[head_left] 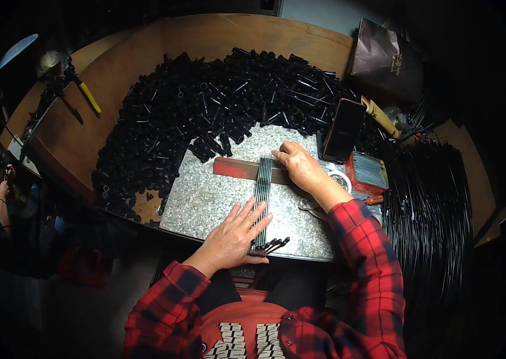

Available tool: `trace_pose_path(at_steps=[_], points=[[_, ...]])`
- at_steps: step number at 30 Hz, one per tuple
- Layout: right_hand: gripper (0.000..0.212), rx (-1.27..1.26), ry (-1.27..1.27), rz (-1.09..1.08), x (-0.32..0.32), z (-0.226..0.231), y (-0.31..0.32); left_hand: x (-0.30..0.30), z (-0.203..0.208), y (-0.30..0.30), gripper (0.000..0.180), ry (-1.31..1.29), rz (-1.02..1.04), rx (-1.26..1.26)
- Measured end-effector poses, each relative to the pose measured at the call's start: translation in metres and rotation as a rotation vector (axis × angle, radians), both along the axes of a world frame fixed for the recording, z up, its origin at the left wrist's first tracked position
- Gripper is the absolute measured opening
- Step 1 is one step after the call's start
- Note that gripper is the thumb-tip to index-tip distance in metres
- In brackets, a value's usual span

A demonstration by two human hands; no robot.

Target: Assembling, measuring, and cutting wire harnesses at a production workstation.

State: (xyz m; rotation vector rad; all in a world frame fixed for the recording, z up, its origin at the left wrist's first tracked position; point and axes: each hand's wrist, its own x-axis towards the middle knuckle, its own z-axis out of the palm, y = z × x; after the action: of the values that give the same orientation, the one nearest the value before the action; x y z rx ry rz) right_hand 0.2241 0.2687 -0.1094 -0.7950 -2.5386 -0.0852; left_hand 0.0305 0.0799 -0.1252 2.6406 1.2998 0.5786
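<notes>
Several thin dark metal rods (263, 186) lie side by side on a speckled stone-like board (196, 206). Their far ends rest across a flat red-and-brown bar (233, 168). Black knob-like ends (275, 245) fan out at the near edge of the board. My left hand (232, 237) lies over the near part of the rods, fingers stretched out, the thumb down by the knobs. At the rods' far ends, my right hand (302, 167) is closed with its fingertips pinched together over the bar. What sits in that pinch is too small to make out.
A big heap of black tubular parts (205, 90) surrounds the board's far and left sides, inside a curved wooden wall (253, 27). To the right are a phone (344, 130), a red box (365, 173), a white ring (340, 178) and many long thin rods (429, 209). Yellow-handled pliers (90, 98) hang left.
</notes>
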Motion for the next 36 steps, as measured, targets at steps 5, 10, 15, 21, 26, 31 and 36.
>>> trace_pose_path(at_steps=[5,10,15,21,26,31,36], points=[[0.044,0.032,0.072,-0.071,0.025,0.015,-0.004,0.002,-0.001,0.002,0.093,-0.022,-0.018,0.005],[0.027,0.113,-0.040,-0.398,0.097,0.051,-0.009,-0.003,-0.003,-0.001,0.092,-0.008,0.005,-0.012],[0.013,-0.061,-0.421,-0.710,0.195,0.043,-0.003,-0.001,-0.001,0.001,0.092,0.000,-0.016,0.030],[0.009,-0.035,-0.355,-0.695,0.201,0.033,-0.013,-0.002,-0.005,-0.001,0.095,0.046,0.018,0.041],[0.009,0.012,-0.227,-0.640,0.203,0.037,-0.023,-0.006,-0.002,-0.004,0.103,0.047,0.011,0.056],[0.012,0.105,0.037,-0.609,0.197,0.059,-0.044,-0.009,0.029,-0.008,0.111,-0.392,-0.132,-0.065],[0.006,-0.105,0.258,-0.464,0.141,0.111,-0.102,0.001,0.107,-0.012,0.071,-0.933,-0.526,-0.500]])
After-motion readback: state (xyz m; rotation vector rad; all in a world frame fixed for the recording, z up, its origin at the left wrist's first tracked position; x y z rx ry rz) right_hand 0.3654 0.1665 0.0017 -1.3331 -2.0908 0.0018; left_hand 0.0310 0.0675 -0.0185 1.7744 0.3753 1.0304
